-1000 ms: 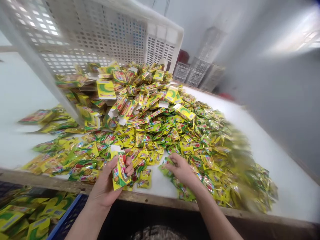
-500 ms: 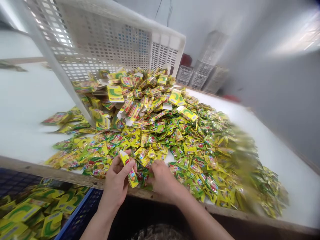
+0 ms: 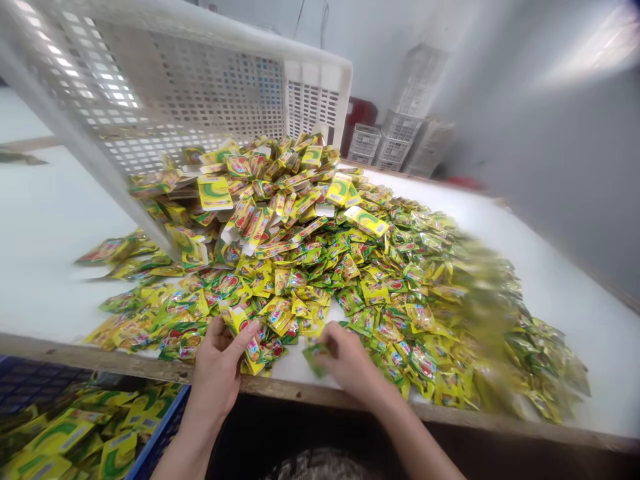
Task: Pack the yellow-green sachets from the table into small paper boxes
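Note:
My left hand (image 3: 217,367) is closed around a small yellow carton (image 3: 254,357), thumb across its printed narrow side. The carton is tilted, with a white flap standing up at its far end. Just right of it, above a bare patch of white table, my right hand (image 3: 347,357) pinches a small green packet (image 3: 313,360), smeared by motion. Shiny yellow and green packets (image 3: 380,293) are heaped on the table around both hands. Behind them, many small yellow cartons (image 3: 215,193), some with white flaps open, spill from a white plastic basket (image 3: 220,93) lying on its side.
A blue crate (image 3: 160,427) holding yellow cartons stands below the table edge at lower left. The wooden table edge (image 3: 300,392) runs in front of me. Stacked crates (image 3: 397,140) and a red container (image 3: 357,120) are by the back wall.
My right hand has drawn a green packet out of the heap and moved right, baring white table. My left hand with the carton has shifted slightly left.

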Tool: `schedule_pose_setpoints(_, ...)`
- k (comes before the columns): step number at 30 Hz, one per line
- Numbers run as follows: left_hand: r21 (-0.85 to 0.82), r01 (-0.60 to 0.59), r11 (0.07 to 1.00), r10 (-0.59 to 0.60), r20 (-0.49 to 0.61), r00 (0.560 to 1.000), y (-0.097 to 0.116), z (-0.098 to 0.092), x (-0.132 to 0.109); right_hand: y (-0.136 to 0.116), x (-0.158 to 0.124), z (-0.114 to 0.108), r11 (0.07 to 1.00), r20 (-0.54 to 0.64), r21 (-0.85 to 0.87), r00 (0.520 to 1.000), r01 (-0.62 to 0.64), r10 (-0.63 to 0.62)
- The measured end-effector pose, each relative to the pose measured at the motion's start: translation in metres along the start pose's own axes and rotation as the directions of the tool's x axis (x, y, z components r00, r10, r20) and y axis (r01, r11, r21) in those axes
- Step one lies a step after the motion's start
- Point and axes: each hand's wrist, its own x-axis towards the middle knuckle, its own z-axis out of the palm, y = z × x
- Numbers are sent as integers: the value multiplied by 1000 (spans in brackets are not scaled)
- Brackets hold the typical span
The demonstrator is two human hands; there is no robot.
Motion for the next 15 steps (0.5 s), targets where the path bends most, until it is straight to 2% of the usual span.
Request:
schedule_pose_setpoints(2,16,7,1000,-8,19,1000,-2,-1,1,7,0,-13,978,8,184,995,-99,99)
schedule_pose_setpoints(4,39,8,999,-9,32,999,-4,-2,3,10,5,-18,938,-39,322,988,-128,148)
schedule_pose_setpoints(6,72,-17,997,14,33,999,-8,-2,3,10,14,-14,895,-107,421,972,-149,212)
schedule_pose_setpoints(8,129,-58,990,53,40,998,-11,0,2,10,22,-3,881,-172,434,943,-187,285)
schedule_pose_setpoints(10,205,-94,974,84,55,995,-12,2,-1,10,26,8,932,-243,282,922,-229,300)
schedule_pose_setpoints(12,283,-134,950,113,89,990,-11,3,-5,11,25,17,968,-296,24,923,-248,244)
schedule_pose_setpoints(15,358,-178,917,148,109,983,-8,5,-10,9,21,22,935,-337,-256,929,-246,153)
